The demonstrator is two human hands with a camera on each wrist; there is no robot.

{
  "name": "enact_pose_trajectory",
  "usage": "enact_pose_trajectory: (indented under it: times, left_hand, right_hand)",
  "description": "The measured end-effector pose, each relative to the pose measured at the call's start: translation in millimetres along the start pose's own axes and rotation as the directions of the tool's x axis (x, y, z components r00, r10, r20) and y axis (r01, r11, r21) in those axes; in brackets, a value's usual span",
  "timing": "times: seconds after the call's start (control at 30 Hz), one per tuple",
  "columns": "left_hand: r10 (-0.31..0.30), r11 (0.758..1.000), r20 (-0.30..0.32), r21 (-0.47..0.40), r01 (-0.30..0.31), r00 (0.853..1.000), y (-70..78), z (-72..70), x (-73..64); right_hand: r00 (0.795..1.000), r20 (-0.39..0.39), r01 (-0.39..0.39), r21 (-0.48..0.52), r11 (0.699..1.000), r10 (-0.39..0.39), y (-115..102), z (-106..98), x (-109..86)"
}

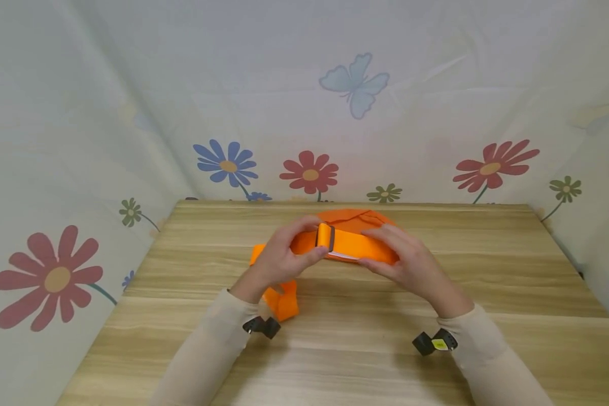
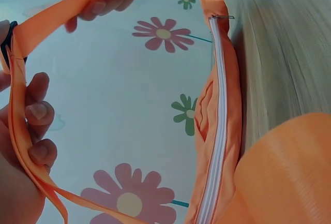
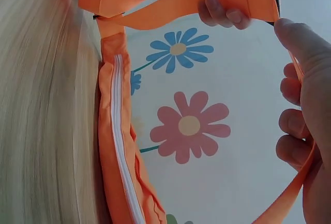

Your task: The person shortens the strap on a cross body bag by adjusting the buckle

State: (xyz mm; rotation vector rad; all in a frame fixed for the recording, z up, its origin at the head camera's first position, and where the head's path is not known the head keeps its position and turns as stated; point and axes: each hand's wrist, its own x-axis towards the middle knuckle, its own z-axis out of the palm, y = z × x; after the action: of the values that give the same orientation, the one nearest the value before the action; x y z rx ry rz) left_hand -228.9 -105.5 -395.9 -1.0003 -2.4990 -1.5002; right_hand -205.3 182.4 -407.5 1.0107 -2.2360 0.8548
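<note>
"One orange bag (image 1: 352, 217): where is it placed?"

"It is set down on the wood-grained table (image 1: 345, 355), toward the far side, beyond both hands. Along it a white zip (image 3: 120, 125) is fitted, with a metal pull (image 2: 222, 17) shown at its right end."

"One orange strap (image 1: 360, 243), attached: how is it held?"

"It is raised on the near side of the bag, and a loop is formed by the two. At the left, the strap is pinched by the left hand (image 1: 281, 256) beside a dark buckle (image 1: 332, 238), the thumb being laid at the near edge. Right of the buckle, the strap is held by the right hand (image 1: 411, 259) between thumb and fingers. Both grips are narrow."

"Any spare length?"

"One loose strap end (image 1: 286, 304), folded, is seen near the left wrist; whether the table is touched by it cannot be told."

"Surroundings?"

"Two beige sleeves (image 1: 205, 344); at the far side, one pale backdrop (image 1: 264, 84), printed with flowers and a butterfly."
</note>
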Motion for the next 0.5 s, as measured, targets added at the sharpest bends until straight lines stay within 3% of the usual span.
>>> enact_pose_trajectory:
  times: [0.27, 0.5]
  left_hand:
    - [0.031, 0.999, -0.005, -0.026, -0.031, 0.999, -3.5, 3.0, 1.4]
    - [0.068, 0.993, 0.017, -0.094, -0.066, 0.998, -6.8, 8.1, 3.9]
  right_hand:
    - [0.999, -0.019, 0.039, 0.017, 0.999, -0.039, 1.1, 0.3, 0.0]
    - [0.992, -0.105, 0.079, 0.054, 0.995, -0.073, 0.2, 7.1, 0.9]
